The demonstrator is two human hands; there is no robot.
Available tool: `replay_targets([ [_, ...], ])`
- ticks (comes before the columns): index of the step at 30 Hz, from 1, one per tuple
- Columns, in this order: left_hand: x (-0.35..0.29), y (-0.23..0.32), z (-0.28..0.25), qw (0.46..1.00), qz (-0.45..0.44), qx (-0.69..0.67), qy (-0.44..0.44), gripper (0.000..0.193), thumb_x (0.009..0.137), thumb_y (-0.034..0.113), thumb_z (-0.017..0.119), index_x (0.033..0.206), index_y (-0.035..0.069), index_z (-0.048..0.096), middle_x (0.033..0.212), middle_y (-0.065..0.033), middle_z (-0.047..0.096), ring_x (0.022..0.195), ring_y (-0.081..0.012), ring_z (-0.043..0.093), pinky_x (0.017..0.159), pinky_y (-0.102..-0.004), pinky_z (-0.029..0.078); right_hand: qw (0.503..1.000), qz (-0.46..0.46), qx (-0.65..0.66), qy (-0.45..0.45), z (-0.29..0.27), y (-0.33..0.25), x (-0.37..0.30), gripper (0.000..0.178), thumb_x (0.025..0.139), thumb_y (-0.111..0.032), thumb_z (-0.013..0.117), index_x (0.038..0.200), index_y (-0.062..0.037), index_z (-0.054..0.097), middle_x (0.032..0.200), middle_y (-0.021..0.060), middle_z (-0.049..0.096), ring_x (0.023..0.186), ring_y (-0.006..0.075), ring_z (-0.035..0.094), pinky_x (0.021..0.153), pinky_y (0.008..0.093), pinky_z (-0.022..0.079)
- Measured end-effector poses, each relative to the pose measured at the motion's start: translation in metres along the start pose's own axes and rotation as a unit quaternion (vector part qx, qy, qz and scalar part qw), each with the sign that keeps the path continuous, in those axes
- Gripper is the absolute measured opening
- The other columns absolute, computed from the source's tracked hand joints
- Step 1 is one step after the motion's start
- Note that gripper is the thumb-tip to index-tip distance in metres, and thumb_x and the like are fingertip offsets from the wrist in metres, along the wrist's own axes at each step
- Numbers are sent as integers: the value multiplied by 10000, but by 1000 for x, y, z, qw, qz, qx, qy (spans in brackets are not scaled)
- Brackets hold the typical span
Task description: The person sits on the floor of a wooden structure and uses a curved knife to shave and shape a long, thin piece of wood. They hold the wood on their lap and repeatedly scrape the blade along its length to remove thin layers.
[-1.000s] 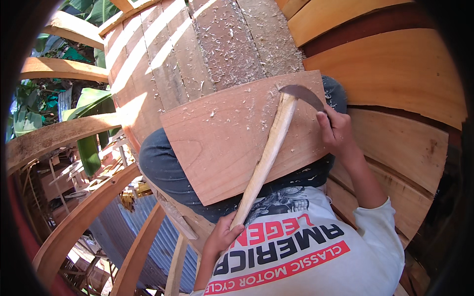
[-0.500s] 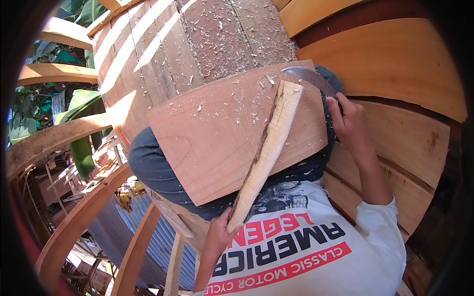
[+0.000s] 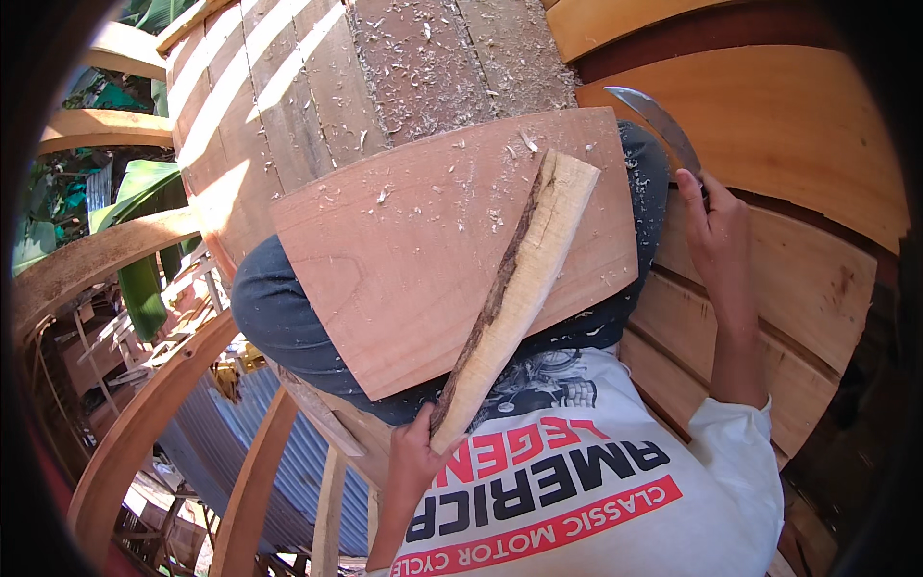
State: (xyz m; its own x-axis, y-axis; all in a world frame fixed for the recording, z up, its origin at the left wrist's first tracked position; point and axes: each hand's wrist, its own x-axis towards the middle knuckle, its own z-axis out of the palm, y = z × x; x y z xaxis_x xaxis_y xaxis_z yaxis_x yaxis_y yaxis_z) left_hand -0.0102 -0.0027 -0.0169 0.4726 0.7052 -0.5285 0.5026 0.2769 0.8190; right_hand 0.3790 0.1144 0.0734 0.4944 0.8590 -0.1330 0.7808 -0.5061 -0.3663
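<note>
My left hand (image 3: 415, 454) is closed round the near end of a long piece of wood (image 3: 519, 298), pale on its cut face with dark bark along the left edge. The stick slants up and away to the right across a flat reddish-brown board (image 3: 385, 279) lying over my lap. On the right, my right hand (image 3: 716, 226) grips the dark handle of a curved knife (image 3: 658, 117). Its shiny blade points up and to the left, apart from the stick and beyond the board's right edge.
Curly wood shavings (image 3: 428, 58) litter the plank floor (image 3: 317, 96) ahead and dot the board. Orange-brown wooden planks (image 3: 750, 115) rise on the right. Curved wooden rails (image 3: 115, 245) run along the left, with green leaves and corrugated sheet metal (image 3: 260, 452) beyond them.
My right hand has moved right with the knife, taking the blade off the board's upper right corner. The stick has rolled or shifted slightly in my left hand, which has moved a little left.
</note>
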Motion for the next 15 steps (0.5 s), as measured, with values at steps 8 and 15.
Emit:
replay_targets([
  [8,1,3,3,1000,-11,10,16,519,736,321,803,1008,-50,562,661,-224,608,629,-375,656,526,-365,488,999,-40,-18,-1,1,5,-6,379,897,-350,627,687,-39,567,540,172,516,488,335,562,459,380,413],
  [15,2,6,-3,1000,-15,-3,-7,494,752,311,788,1015,-41,563,702,-225,625,693,-383,671,555,-355,499,1000,-14,20,6,7,18,2,394,885,-362,639,677,-39,553,538,155,536,484,328,563,450,370,416],
])
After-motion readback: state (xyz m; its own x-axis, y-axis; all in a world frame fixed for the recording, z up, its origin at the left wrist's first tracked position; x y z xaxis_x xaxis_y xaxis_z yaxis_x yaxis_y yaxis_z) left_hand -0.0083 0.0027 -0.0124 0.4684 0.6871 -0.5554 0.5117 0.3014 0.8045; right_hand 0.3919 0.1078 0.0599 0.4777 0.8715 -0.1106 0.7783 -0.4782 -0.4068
